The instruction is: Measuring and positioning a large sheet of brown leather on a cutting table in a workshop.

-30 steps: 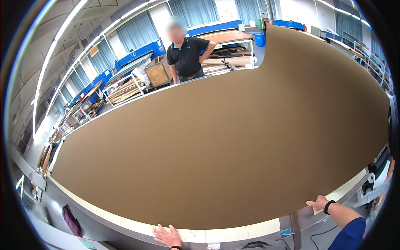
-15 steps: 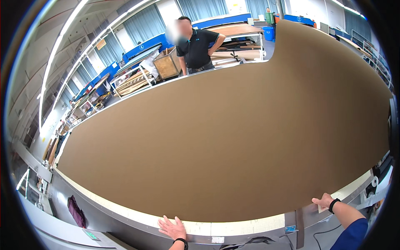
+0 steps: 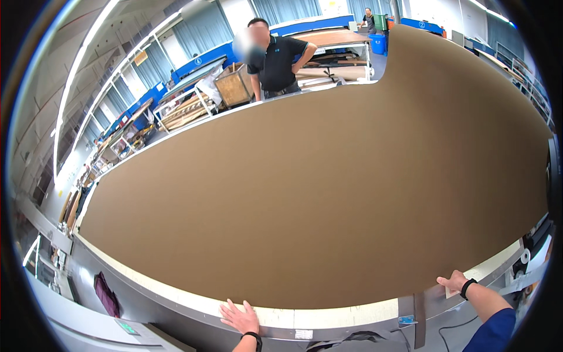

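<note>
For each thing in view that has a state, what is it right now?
Brown sheet: spread out over the table, rising at the right
Left hand: open, fingers spread, at the table's pale near border
Right hand: at the sheet's near edge; grip unclear
Co-worker: standing, one hand on hip
Ceiling lights: on
Blue curtains: hanging
Blue bin: upright
</note>
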